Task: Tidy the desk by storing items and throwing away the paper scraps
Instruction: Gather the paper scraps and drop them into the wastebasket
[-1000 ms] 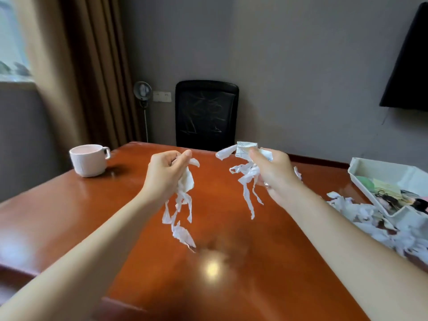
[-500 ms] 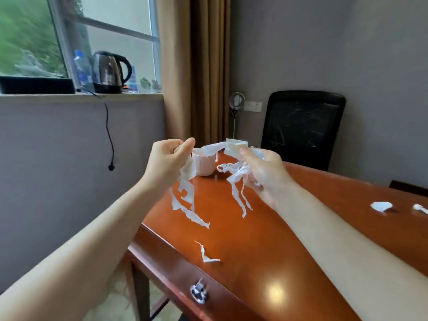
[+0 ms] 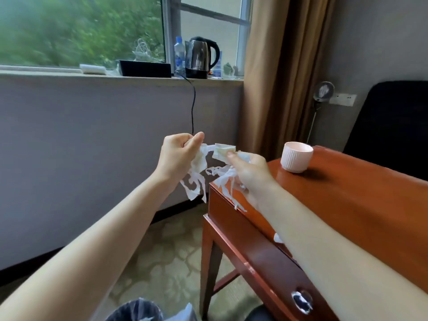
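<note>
A bunch of torn white paper scraps [image 3: 196, 174] is pinched in the left hand [image 3: 177, 156], held out past the desk's corner, over the carpet; a second bunch of paper strips [image 3: 225, 179] is clenched in the right hand [image 3: 249, 172], above the edge of the wooden desk [image 3: 361, 200]; a pink ribbed cup [image 3: 296, 159] is seen standing on the desk near the right hand; a lined bin [image 3: 136, 310] is partly visible on the floor at the bottom edge.

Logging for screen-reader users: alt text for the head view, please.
Both hands, left hand and right hand, clutch torn paper scraps beside the desk corner, above a lined bin. A pink cup stands on the desk.
</note>
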Motion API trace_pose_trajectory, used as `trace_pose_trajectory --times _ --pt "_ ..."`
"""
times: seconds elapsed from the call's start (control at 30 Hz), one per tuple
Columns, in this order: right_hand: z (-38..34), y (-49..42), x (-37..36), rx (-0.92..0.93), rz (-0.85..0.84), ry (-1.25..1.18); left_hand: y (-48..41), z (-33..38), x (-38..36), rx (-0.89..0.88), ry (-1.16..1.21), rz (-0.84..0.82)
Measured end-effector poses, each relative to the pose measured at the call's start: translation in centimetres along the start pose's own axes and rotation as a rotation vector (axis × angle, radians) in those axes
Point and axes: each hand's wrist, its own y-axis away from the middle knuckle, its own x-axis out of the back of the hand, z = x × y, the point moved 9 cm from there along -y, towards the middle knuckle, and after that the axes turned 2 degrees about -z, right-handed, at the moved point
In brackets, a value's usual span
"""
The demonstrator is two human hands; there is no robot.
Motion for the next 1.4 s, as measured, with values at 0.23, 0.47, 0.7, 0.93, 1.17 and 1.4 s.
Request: trace_pose_trajectory --times 0.23,0.47,0.7,0.93,1.17,1.4 --pt "6.1 -0.6 -10.7 -0.124 -0.170 0.012 2.3 -7.7 8.6 0.112 -0.110 0.095" --pt "16.2 0.4 -18.9 -0.303 -0.286 0.058 7.8 -18.5 14.2 0.308 -0.142 0.158" --pt "26.0 2.5 -23.6 -0.493 -0.374 0.162 14.8 -29.5 15.9 0.541 -0.134 0.191" --pt "35.9 4.3 -26.1 -0.586 -0.464 0.323 21.5 -39.1 14.9 0.779 -0.171 0.180" --pt "43.4 4.5 -26.2 -0.757 -0.433 0.372 27.9 -47.0 14.2 1.009 -0.183 0.258" --pt "49.1 6.6 -26.8 -0.998 -0.502 0.383 31.8 -51.8 12.1 1.140 -0.260 0.059"
